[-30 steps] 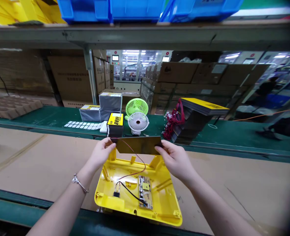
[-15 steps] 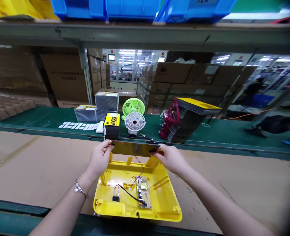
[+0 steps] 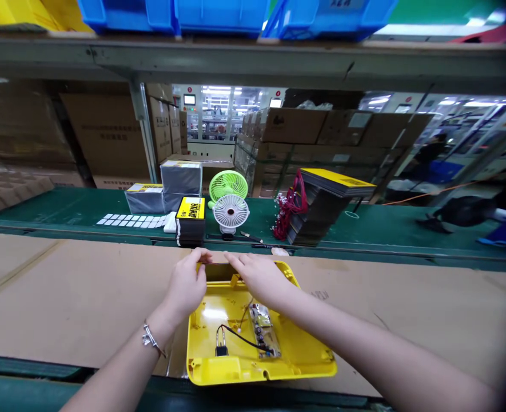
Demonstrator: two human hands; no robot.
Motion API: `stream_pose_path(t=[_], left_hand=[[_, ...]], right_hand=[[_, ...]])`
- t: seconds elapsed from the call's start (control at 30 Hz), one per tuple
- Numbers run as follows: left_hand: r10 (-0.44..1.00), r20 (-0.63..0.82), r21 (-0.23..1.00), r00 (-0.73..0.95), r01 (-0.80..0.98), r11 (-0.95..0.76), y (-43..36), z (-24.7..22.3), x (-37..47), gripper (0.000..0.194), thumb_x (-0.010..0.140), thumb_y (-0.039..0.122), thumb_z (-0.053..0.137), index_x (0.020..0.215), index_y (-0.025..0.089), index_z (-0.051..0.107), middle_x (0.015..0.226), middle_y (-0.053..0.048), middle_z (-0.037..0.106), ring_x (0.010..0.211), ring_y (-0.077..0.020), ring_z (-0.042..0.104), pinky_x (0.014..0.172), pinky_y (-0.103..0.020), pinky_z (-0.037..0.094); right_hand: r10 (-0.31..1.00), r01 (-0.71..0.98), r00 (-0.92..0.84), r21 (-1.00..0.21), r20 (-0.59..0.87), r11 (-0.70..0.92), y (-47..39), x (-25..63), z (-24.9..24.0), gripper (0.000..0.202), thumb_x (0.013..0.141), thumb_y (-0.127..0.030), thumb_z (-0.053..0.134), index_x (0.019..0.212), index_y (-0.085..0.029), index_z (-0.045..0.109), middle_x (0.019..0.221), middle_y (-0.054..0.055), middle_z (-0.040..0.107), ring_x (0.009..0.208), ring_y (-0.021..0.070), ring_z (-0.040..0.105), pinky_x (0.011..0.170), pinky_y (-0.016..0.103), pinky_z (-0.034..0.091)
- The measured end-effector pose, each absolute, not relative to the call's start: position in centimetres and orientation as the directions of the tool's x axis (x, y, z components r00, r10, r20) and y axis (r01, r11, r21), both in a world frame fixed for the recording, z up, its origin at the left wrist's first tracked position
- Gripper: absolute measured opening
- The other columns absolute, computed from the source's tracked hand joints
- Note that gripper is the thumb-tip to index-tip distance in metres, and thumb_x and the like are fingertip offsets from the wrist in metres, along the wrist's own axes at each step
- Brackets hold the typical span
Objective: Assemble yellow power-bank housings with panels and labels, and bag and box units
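"How do the hands stand?"
"The left hand (image 3: 187,284) comes in from the near left, fingers bent at the far left corner of the yellow housing (image 3: 212,369). The right hand (image 3: 265,281) reaches across its far wall, back upward, fingers nearly straight and pointing left."
"And each grip?"
"Left, thumb and forefinger sit slightly apart beside the dark panel (image 3: 219,272); I can't tell whether they pinch it. Right, the underside is hidden, so I can't tell there either."
"Where's the panel?"
"Between the hands, at the housing's far side, its ends covered by fingers. The housing lies open side up along the near edge of the surface (image 3: 107,303)."
"Anything else obscured?"
"The right forearm hides the housing's right side; the circuit board (image 3: 266,332) inside shows."
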State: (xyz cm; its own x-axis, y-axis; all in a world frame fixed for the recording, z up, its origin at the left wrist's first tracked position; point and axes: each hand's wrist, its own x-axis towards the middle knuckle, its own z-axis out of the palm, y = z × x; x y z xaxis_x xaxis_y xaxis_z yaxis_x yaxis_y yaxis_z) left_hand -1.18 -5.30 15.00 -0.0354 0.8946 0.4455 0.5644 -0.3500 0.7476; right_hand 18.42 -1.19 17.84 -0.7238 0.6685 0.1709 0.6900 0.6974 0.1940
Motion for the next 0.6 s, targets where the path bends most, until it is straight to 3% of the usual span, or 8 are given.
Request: stream_pose_path(t=[0.07, 0.13, 0.2, 0.27, 0.5, 0.6], left_hand=[[0.895, 0.445, 0.746, -0.038, 0.570, -0.346, -5.4, 14.9, -1.2, 0.027, 0.080, 0.008, 0.042, 0.095, 0.021, 0.060, 0.094, -0.004, 0.067, 0.090, -0.0184, 0.062, 0.085, -0.034, 0.047], [0.896, 0.443, 0.745, -0.039, 0.572, -0.344, -5.4, 14.8, -1.1, 0.028, 0.079, 0.007, 0.042, 0.095, 0.021, 0.061, 0.095, -0.004, 0.067, 0.091, -0.0188, 0.062, 0.085, -0.035, 0.047], [0.897, 0.440, 0.748, -0.036, 0.567, -0.344, -5.5, 14.8, -0.8, 0.030, 0.078, 0.007, 0.042, 0.095, 0.021, 0.062, 0.096, -0.004, 0.068, 0.091, -0.0189, 0.061, 0.086, -0.035, 0.047], [0.900, 0.436, 0.754, -0.034, 0.560, -0.344, -5.6, 14.8, -0.6, 0.031, 0.078, 0.006, 0.042, 0.096, 0.021, 0.062, 0.096, -0.003, 0.068, 0.092, -0.0187, 0.061, 0.087, -0.035, 0.046], [0.911, 0.406, 0.792, -0.071, 0.525, -0.312, -5.7, 15.0, -0.6, 0.035, 0.075, 0.007, 0.044, 0.103, 0.021, 0.061, 0.104, -0.005, 0.063, 0.096, -0.0180, 0.059, 0.086, -0.033, 0.046], [0.941, 0.328, 0.827, -0.081, 0.507, -0.244, -5.2, 15.1, -1.0, 0.026, 0.078, 0.018, 0.048, 0.099, 0.018, 0.063, 0.102, -0.007, 0.063, 0.090, -0.0193, 0.060, 0.073, -0.031, 0.048]], right_hand=[[0.679, 0.690, -0.723, 0.107, 0.125, 0.715, -1.0, 18.6, 18.5, 0.053, 0.084, -0.009, 0.045, 0.136, -0.021, 0.041, 0.112, 0.010, 0.063, 0.098, 0.0201, 0.060, 0.076, 0.028, 0.043], [0.708, 0.711, -0.703, 0.074, 0.068, 0.699, -0.9, 18.6, 19.6, 0.035, 0.087, -0.018, 0.047, 0.121, -0.026, 0.056, 0.104, 0.005, 0.067, 0.089, 0.0196, 0.062, 0.069, 0.026, 0.043], [0.753, 0.752, -0.657, 0.091, 0.035, 0.653, -0.8, 18.4, 20.5, 0.021, 0.089, -0.026, 0.048, 0.094, -0.024, 0.068, 0.087, 0.004, 0.070, 0.077, 0.0204, 0.064, 0.062, 0.026, 0.040], [0.786, 0.786, -0.616, 0.107, 0.049, 0.609, -0.8, 18.1, 20.8, 0.022, 0.088, -0.029, 0.049, 0.079, -0.020, 0.067, 0.079, 0.006, 0.069, 0.072, 0.0212, 0.063, 0.059, 0.027, 0.038], [0.804, 0.811, -0.585, 0.091, 0.109, 0.578, -1.8, 18.5, 20.5, 0.016, 0.086, -0.031, 0.053, 0.080, -0.020, 0.063, 0.083, 0.005, 0.067, 0.078, 0.0204, 0.062, 0.062, 0.027, 0.039], [0.743, 0.759, -0.648, 0.054, 0.169, 0.649, -2.3, 18.3, 20.4, 0.024, 0.086, -0.038, 0.057, 0.102, -0.022, 0.062, 0.095, 0.005, 0.065, 0.089, 0.0207, 0.060, 0.070, 0.027, 0.042]])
